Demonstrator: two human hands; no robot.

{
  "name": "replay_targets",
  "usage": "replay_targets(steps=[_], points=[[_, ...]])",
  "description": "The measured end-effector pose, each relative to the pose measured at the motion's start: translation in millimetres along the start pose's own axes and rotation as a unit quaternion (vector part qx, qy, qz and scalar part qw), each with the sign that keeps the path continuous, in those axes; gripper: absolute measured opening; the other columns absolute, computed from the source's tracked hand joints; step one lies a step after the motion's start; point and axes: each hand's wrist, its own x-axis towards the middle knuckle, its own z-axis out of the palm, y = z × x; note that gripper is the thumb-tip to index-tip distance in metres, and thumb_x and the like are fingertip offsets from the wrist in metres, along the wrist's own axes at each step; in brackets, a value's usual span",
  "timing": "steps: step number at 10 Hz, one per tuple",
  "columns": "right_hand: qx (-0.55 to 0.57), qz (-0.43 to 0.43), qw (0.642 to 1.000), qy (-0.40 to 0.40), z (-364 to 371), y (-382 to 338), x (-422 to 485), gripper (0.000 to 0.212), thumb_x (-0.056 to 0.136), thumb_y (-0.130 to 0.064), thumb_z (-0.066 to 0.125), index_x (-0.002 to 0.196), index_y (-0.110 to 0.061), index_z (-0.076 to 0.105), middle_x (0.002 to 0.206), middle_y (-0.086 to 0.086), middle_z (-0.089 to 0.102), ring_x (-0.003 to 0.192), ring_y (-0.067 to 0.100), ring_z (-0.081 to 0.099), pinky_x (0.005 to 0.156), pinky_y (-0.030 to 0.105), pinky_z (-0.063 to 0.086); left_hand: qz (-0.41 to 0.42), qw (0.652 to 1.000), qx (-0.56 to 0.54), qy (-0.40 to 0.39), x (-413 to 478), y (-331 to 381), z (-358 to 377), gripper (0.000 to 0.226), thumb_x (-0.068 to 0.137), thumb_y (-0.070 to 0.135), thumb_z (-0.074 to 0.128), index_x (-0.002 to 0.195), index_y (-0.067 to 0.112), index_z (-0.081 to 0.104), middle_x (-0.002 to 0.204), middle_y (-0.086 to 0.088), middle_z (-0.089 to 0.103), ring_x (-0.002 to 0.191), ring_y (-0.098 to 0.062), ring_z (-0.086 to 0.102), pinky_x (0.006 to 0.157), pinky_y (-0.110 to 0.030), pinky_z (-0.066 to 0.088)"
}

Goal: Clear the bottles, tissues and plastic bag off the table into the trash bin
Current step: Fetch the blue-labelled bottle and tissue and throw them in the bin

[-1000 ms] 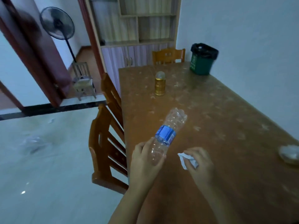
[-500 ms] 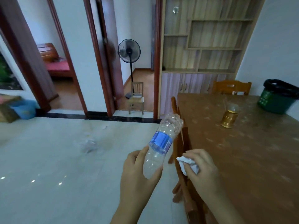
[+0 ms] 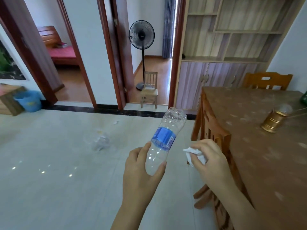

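Observation:
My left hand (image 3: 141, 170) grips the lower end of an empty clear plastic bottle (image 3: 166, 135) with a blue label, held tilted up and to the right over the floor. My right hand (image 3: 209, 161) is closed on a crumpled white tissue (image 3: 193, 154) beside the table's left edge. A clear crumpled plastic bag (image 3: 101, 141) lies on the pale tiled floor to the left. Only a green sliver of the trash bin (image 3: 304, 97) shows at the right edge, on the brown table (image 3: 259, 155).
A gold can-shaped lamp (image 3: 274, 122) stands on the table. Wooden chairs (image 3: 211, 130) line the table's left side and far end. A small scrap of paper (image 3: 116, 122) lies on the floor. A standing fan (image 3: 142, 37), small chair (image 3: 149, 90) and blue bucket (image 3: 29, 101) stand beyond.
The view has swung left, away from the table toward the floor and doorways; the green bin has slid almost out of view. Both hands keep their hold on the bottle and tissue.

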Motion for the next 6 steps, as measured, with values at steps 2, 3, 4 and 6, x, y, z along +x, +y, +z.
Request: replay_targets(steps=[2, 3, 4, 6], points=[[-0.01, 0.018, 1.0, 0.008, 33.0, 45.2, 94.5, 0.021, 0.083, -0.027, 0.058, 0.091, -0.01, 0.067, 0.091, 0.002, 0.06, 0.082, 0.011, 0.053, 0.073, 0.021, 0.043, 0.017, 1.0, -0.001, -0.018, 109.1, -11.9, 38.8, 0.062, 0.072, 0.033, 0.073, 0.128, 0.029, 0.047, 0.111, 0.013, 0.047, 0.099, 0.0, 0.045, 0.072, 0.0, 0.032], [-0.01, 0.025, 1.0, 0.011, 34.8, 61.4, 139.6, 0.012, 0.082, -0.011, 0.065, 0.094, -0.01, 0.066, 0.095, 0.003, 0.059, 0.086, 0.016, 0.053, 0.077, 0.008, 0.036, 0.024, 0.999, -0.003, -0.028, 165.5, -8.0, 60.4, 0.063, 0.073, 0.035, 0.072, 0.129, 0.031, 0.044, 0.113, 0.014, 0.046, 0.1, 0.0, 0.045, 0.072, -0.003, 0.033], [-0.035, 0.021, 0.999, -0.006, 42.9, 85.1, 189.7, 0.015, 0.08, -0.006, 0.067, 0.094, -0.008, 0.067, 0.095, 0.004, 0.06, 0.086, 0.012, 0.051, 0.08, 0.0, 0.031, 0.026, 0.999, -0.011, -0.032, 214.9, -6.6, 85.1, 0.065, 0.074, 0.037, 0.07, 0.131, 0.033, 0.041, 0.113, 0.015, 0.043, 0.103, -0.003, 0.045, 0.072, -0.003, 0.031], [-0.031, 0.056, 0.998, -0.002, 68.7, 129.8, 256.9, 0.023, 0.081, -0.022, 0.058, 0.098, -0.008, 0.066, 0.098, 0.005, 0.061, 0.089, 0.015, 0.053, 0.081, 0.01, 0.036, 0.024, 0.998, -0.029, -0.056, 295.7, -24.2, 133.3, 0.065, 0.073, 0.037, 0.071, 0.131, 0.032, 0.042, 0.113, 0.014, 0.044, 0.104, -0.005, 0.046, 0.073, -0.003, 0.03]])
